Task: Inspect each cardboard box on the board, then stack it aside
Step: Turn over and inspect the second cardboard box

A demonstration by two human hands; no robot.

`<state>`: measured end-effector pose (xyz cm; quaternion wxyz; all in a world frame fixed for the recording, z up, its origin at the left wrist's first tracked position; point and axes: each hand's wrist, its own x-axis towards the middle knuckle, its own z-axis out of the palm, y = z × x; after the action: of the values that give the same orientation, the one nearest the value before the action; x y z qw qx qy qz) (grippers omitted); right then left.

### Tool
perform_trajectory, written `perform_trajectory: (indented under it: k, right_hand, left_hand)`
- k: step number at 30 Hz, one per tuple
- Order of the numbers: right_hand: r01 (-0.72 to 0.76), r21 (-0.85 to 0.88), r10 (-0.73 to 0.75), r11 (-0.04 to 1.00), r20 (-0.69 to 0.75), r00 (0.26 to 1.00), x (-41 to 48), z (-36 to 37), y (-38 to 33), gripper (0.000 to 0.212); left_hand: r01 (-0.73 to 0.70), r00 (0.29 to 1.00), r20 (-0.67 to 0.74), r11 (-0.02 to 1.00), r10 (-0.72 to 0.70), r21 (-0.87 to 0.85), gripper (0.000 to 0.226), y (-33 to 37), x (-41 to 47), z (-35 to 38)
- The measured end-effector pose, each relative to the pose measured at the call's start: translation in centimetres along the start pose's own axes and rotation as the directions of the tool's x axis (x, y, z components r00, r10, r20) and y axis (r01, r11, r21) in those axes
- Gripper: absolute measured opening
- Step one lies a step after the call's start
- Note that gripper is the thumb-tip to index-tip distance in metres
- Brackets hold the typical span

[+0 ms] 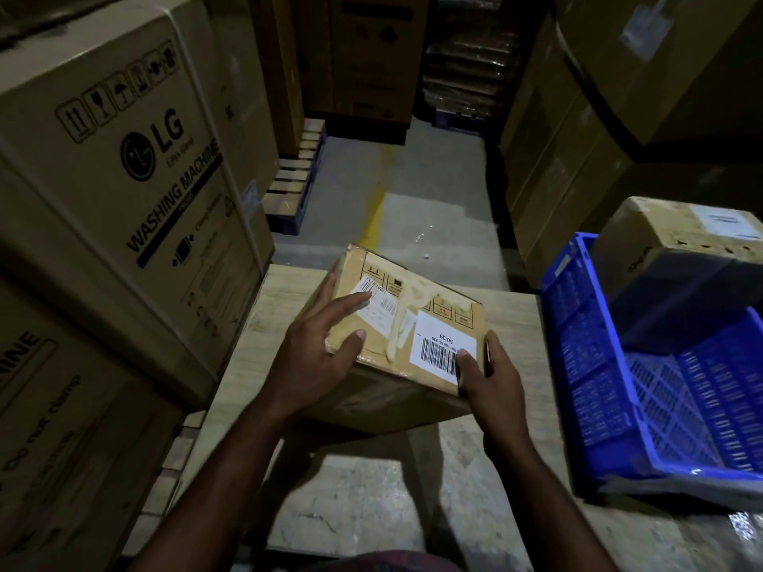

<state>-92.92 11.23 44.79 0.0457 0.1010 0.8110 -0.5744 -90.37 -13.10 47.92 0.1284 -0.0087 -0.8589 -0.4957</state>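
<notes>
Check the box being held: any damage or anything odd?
Yes. The tape across the top of the box is wrinkled and lifting in a ragged strip beside the barcode label, and the far corner looks scuffed and crushed. Nothing else stands out.

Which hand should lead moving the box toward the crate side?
Right, likely: the right hand grips the box at the corner nearest the crate; the left hand lies flatter on top.
</notes>
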Motion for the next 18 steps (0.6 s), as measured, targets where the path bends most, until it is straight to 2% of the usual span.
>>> perform_trajectory:
  k: [2, 3, 5, 10, 15, 18]
  right_hand:
    - [-0.127, 0.219, 0.131, 0.967, -0.003, 0.991, 0.3, -0.1, -0.6, 0.053]
    - [-0.139, 0.253, 0.138, 0.957, 0.022, 0.990, 0.3, -0.3, -0.9, 0.048]
    - [-0.113, 0.241, 0.106, 0.964, 0.043, 0.993, 0.4, -0.5, -0.8, 0.039]
    - [0.009, 0.134, 0.002, 0.991, -0.084, 0.996, 0.6, -1.5, -0.5, 0.059]
    - [0.102, 0.067, -0.093, 0.993, -0.125, 0.988, 0.7, -2.7, 0.5, 0.058]
    - [0.074, 0.107, -0.060, 0.992, -0.128, 0.990, 0.3, -2.6, 1.5, 0.060]
  left_hand:
    - [0.006, 1.000, -0.020, 1.000, -0.006, 0.003, 0.044, -0.1, 0.0, -0.1]
    - [0.004, 1.000, -0.022, 1.000, -0.003, 0.004, 0.042, -0.1, -0.1, -0.1]
    - [-0.009, 1.000, -0.026, 1.000, 0.008, -0.015, 0.040, -0.3, -0.3, 0.0]
    - [0.056, 0.998, -0.028, 0.989, -0.060, -0.134, 0.042, -2.0, -1.4, 1.5]
    - [0.097, 0.995, -0.010, 0.988, -0.098, -0.118, 0.041, -3.3, -2.8, 4.1]
    - [0.116, 0.993, -0.013, 0.988, -0.118, -0.105, 0.047, -3.6, -2.9, 4.3]
